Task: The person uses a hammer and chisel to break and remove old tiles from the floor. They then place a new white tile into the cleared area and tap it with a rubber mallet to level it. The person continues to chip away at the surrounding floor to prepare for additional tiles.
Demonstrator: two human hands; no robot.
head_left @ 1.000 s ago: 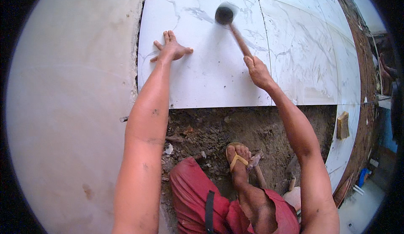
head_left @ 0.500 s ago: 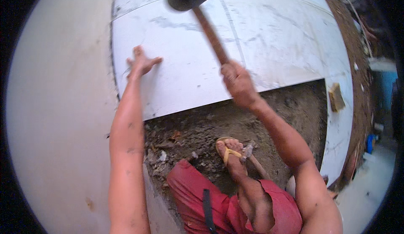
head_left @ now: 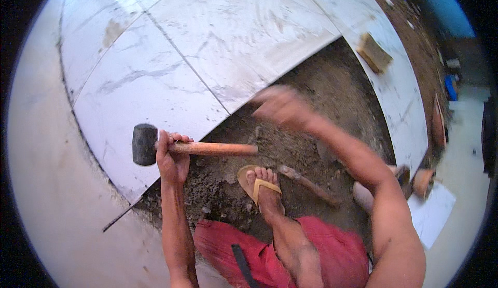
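A rubber mallet with a black head and wooden handle lies across my left hand, whose fingers are wrapped round the handle close to the head. The mallet is level, over the near corner of a white marbled floor tile. My right hand is smeared by motion above the bare soil, close to the tiles' near edge; its fingers cannot be made out clearly. Several tiles lie side by side beyond both hands.
A small hammer-like tool lies on the soil beside my sandalled foot. On the tile strip at right sits a yellowish sponge-like block. A plain pale wall or slab borders the tiles at left. A cut tile piece lies lower right.
The mallet has passed from my right hand to my left and come down from its raised position. My left hand has left the tile surface. The view has turned rightward.
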